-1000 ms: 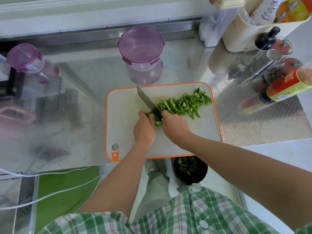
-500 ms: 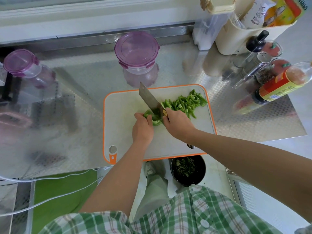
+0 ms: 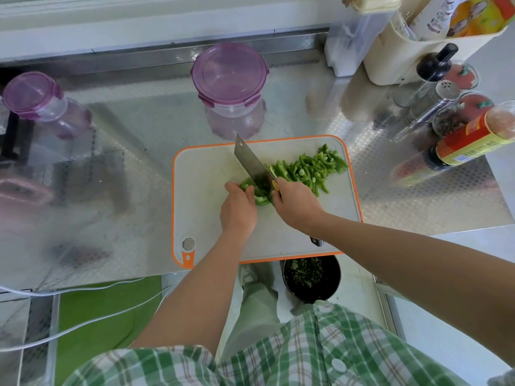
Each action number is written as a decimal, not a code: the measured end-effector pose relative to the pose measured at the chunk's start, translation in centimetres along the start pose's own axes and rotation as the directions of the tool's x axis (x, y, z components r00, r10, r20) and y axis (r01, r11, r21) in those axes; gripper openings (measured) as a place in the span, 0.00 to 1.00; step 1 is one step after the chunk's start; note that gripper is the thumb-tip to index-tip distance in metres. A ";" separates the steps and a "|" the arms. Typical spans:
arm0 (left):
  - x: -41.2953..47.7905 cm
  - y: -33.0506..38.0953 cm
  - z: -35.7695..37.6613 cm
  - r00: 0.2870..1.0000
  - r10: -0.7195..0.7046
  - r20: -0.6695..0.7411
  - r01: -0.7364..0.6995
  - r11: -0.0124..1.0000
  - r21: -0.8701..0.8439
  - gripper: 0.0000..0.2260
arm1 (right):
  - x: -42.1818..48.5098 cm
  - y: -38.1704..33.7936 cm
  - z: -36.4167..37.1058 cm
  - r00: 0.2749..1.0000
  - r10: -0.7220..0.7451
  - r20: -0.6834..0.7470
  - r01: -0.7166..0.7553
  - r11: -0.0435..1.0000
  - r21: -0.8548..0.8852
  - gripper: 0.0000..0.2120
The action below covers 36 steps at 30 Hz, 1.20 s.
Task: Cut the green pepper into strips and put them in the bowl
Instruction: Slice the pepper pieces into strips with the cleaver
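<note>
A white cutting board (image 3: pixel 211 218) with an orange rim lies on the steel counter. My left hand (image 3: pixel 238 208) holds down the uncut piece of green pepper (image 3: pixel 257 197) with curled fingers. My right hand (image 3: pixel 296 206) grips the handle of a cleaver (image 3: pixel 252 164), whose blade stands against the pepper piece, right beside my left fingers. A pile of green pepper strips (image 3: pixel 309 167) lies on the board's far right. No bowl for the strips can be picked out on the counter.
A clear tub with a purple lid (image 3: pixel 230 75) stands just behind the board; another purple-lidded tub (image 3: pixel 33 96) is at far left. Sauce bottles and shakers (image 3: pixel 457 140) crowd the right. A black bin (image 3: pixel 312 277) with scraps sits on the floor below the counter edge.
The cleaver has lifted and come down again on the pepper, its blade now more upright. My left hand has crept slightly left along the piece. The strip pile looks a little longer.
</note>
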State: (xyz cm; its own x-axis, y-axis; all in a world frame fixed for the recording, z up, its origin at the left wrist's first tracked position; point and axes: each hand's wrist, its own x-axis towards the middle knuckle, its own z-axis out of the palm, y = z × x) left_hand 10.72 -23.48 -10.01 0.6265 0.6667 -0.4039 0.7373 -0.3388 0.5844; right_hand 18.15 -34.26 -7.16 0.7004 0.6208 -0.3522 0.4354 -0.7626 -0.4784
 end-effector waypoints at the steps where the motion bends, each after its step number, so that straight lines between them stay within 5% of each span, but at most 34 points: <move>1: 0.0 0.1 0.0 1.000 -0.001 0.001 0.001 1.000 0.004 0.09 | 0.0 0.1 0.0 1.000 0.006 0.001 -0.006 1.000 0.001 0.09; 23: -0.5 -0.1 0.1 1.000 -0.023 -0.008 0.022 0.998 -0.061 0.12 | 0.2 0.8 0.8 0.996 -0.051 -0.072 0.055 0.998 0.044 0.08; 36: -0.2 0.1 0.3 0.998 -0.056 -0.010 0.056 0.998 -0.031 0.13 | -0.3 -0.1 0.2 0.999 -0.027 0.023 0.028 0.998 -0.047 0.08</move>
State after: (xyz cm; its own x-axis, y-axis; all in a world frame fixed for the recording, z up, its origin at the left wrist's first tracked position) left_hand 10.74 -23.80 -10.10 0.5817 0.6911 -0.4290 0.7629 -0.2805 0.5825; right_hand 17.80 -34.39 -7.13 0.6750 0.6454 -0.3576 0.4814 -0.7525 -0.4495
